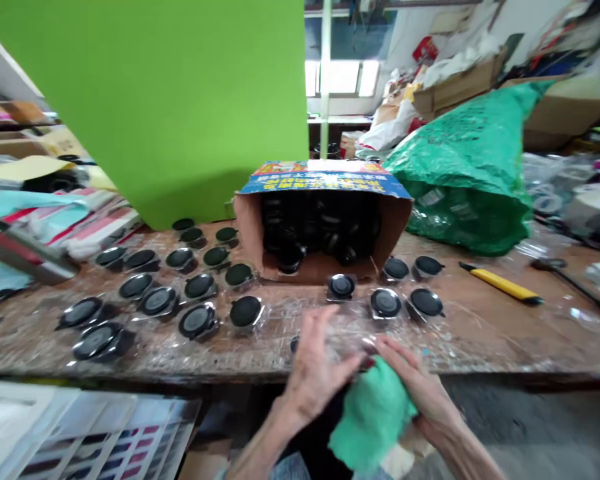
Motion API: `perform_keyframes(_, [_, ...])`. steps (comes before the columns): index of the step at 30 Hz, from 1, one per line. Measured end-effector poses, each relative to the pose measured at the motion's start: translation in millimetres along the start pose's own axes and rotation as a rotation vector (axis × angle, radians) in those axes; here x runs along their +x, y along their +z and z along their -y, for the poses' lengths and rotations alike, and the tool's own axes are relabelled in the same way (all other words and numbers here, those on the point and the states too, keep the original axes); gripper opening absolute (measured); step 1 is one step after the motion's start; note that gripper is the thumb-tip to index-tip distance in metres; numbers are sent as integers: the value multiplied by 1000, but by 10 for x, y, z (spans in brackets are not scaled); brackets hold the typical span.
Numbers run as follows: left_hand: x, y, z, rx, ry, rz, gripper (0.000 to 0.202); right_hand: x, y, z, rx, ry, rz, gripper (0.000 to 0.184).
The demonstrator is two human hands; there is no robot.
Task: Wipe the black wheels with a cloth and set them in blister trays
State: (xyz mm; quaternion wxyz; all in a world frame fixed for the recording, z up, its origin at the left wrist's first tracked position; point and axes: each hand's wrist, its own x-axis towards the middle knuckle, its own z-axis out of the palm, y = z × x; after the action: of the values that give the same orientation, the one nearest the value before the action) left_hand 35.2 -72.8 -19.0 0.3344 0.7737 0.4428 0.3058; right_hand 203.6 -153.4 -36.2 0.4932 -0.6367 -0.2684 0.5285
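Note:
At the table's front edge, my left hand (pixel 311 367) curves round the side of a blurred piece of clear plastic (pixel 349 330), thumb pointing right. My right hand (pixel 423 390) is closed on a crumpled green cloth (pixel 373 420), its fingertips meeting the plastic's right end. Something small and dark red shows between the thumb and the cloth; I cannot make it out. Just beyond stands a small round black-lidded container (pixel 341 287) in clear wrap, with similar black containers (pixel 385 303) to its right. A small dark round thing is partly hidden behind my left hand.
An open carton (pixel 250 233) of black containers lies behind my hands. More wrapped containers (pixel 159 301) stand at left. A green plastic bag (pixel 470 167), a yellow cutter (pixel 503 285) and a dark-handled tool (pixel 580 287) are at right. A bright green panel (pixel 190 100) rises behind.

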Motion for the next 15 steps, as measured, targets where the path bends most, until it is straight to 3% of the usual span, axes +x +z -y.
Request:
perform_keyframes(2, [65, -175, 210, 221, -12, -73, 60, 16, 12, 74, -102, -95, -22, 42])
perform_keyframes(4, [146, -228, 395, 473, -67, -78, 66, 52, -201, 93, -245, -198, -139, 39])
perform_keyframes(6, [251, -230, 511, 648, -96, -55, 81, 98, -592, 50, -396, -245, -412, 35])
perform_keyframes(8, [407, -267, 543, 658, -40, -82, 92, 107, -1079, -11, -513, -243, -705, 35])
perform_keyframes(10, [635, -356, 498, 630, 6, -113, 92, 48, -1525, -43, -548, -204, -879, 40])
perform_keyframes(12, [918, -457, 412, 711, -32, -141, 87, -53, -1808, -45, -550, -181, -910, 44])
perform_keyframes(14, [1200, -536, 353, 911, -160, -205, 86, -153, -1898, -52, -533, -157, -838, 44])
perform_keyframes(15, [1323, -563, 353, 984, -239, -166, 83, -192, -1885, -71, -515, -132, -777, 45])
